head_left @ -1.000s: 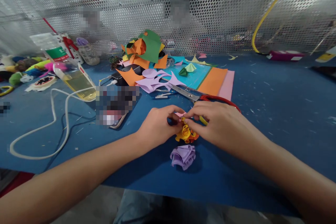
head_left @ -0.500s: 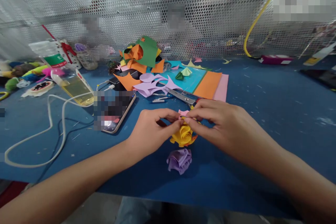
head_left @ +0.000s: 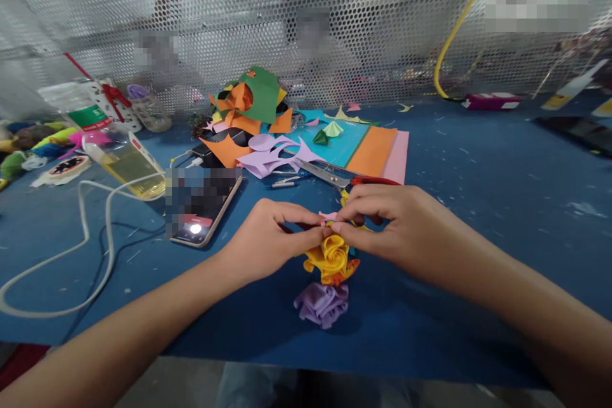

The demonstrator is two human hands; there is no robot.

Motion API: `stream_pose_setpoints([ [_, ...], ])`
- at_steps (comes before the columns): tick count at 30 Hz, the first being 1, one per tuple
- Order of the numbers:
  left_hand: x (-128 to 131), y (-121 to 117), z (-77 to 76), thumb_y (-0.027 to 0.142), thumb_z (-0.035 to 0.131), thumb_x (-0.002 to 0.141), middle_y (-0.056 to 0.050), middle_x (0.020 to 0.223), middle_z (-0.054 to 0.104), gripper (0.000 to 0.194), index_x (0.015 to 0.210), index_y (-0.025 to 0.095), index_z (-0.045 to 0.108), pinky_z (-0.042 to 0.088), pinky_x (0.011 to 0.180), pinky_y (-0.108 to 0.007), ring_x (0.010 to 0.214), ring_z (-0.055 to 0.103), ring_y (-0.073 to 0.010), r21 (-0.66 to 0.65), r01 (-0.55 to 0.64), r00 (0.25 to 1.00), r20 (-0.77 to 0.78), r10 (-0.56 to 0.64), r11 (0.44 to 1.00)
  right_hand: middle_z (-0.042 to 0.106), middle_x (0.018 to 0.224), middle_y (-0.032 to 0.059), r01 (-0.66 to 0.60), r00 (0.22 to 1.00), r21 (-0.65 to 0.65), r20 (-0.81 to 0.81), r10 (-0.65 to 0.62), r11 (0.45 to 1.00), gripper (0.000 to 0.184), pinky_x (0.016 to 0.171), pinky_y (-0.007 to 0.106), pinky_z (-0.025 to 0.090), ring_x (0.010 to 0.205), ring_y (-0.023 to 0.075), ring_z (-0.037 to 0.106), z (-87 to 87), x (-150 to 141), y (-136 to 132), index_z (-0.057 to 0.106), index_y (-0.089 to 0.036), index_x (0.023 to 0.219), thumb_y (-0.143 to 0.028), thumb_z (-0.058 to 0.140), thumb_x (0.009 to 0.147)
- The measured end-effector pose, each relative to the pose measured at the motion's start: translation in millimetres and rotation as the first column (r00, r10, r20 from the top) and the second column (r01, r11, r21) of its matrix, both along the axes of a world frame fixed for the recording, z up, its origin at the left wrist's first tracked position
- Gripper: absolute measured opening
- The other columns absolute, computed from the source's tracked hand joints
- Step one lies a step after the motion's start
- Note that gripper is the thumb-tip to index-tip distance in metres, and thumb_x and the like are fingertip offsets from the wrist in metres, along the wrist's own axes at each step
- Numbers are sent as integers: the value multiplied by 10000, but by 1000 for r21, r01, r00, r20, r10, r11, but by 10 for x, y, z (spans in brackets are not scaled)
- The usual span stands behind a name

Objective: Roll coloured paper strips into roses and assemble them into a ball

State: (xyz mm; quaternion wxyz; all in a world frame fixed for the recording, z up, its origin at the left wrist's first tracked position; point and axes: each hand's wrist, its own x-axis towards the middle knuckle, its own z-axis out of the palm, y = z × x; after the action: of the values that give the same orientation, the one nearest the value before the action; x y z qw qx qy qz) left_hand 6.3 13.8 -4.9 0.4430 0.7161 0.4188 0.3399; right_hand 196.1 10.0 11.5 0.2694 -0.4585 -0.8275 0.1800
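Observation:
Between my fingertips is a small pink paper piece [head_left: 328, 216], pinched from the left by my left hand [head_left: 282, 233] and from the right by my right hand [head_left: 389, 217]. Both hands are closed, with thumbs and fingers nearly meeting. Just below the fingertips sits a yellow paper rose [head_left: 332, 258], with an orange paper part [head_left: 351, 269] showing under it; whether the fingers touch it I cannot tell. Closer to the table's front edge lies a purple paper rose [head_left: 322, 306]. Scissors [head_left: 329, 175] with red handles lie behind my right hand.
Orange [head_left: 373, 152] and blue paper sheets [head_left: 344, 146] lie behind my hands, beside purple paper scraps [head_left: 277, 156]. A phone [head_left: 208, 207], a white cable [head_left: 112, 236] and a bottle of yellow liquid [head_left: 131, 162] are on the left. Perforated metal [head_left: 373, 25] stands at the back.
The view has shifted slightly. My hands still pinch the pink piece, and more of the yellow rose shows beneath them. The purple rose looks turned a little.

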Motion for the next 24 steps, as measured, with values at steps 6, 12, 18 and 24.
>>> stream_pose_setpoints([
  [6,-21,-14,-9,192,622,776,-31,741,733,158,844,184,765,520,498,-176,626,656,-134,20,30,998,-48,-29,999,630,652,-1,-25,999,24,-30,26,999,215,500,238,389,565,118,540,-7,-2,8,633,-211,574,-226,602,786],
  [12,-17,-21,18,189,613,793,-44,754,733,175,888,183,760,525,489,-186,603,649,-130,4,52,998,-43,-52,999,613,635,-14,-51,998,24,-46,52,998,219,487,236,400,556,114,546,-4,16,26,613,-223,572,-240,607,791],
  [18,-42,9,46,144,671,746,-16,774,751,116,774,208,764,586,596,-201,701,700,-150,-46,88,994,63,-85,995,623,646,-3,-91,989,-22,-115,88,996,219,487,232,410,561,116,560,35,23,9,641,-228,598,-278,581,803],
  [24,-52,7,55,104,626,768,-8,766,751,166,739,206,754,609,572,-210,712,715,-159,-103,95,988,134,-81,990,598,640,-10,-73,991,-53,-117,66,996,210,500,244,401,574,118,546,55,39,-5,661,-233,619,-304,585,802],
])
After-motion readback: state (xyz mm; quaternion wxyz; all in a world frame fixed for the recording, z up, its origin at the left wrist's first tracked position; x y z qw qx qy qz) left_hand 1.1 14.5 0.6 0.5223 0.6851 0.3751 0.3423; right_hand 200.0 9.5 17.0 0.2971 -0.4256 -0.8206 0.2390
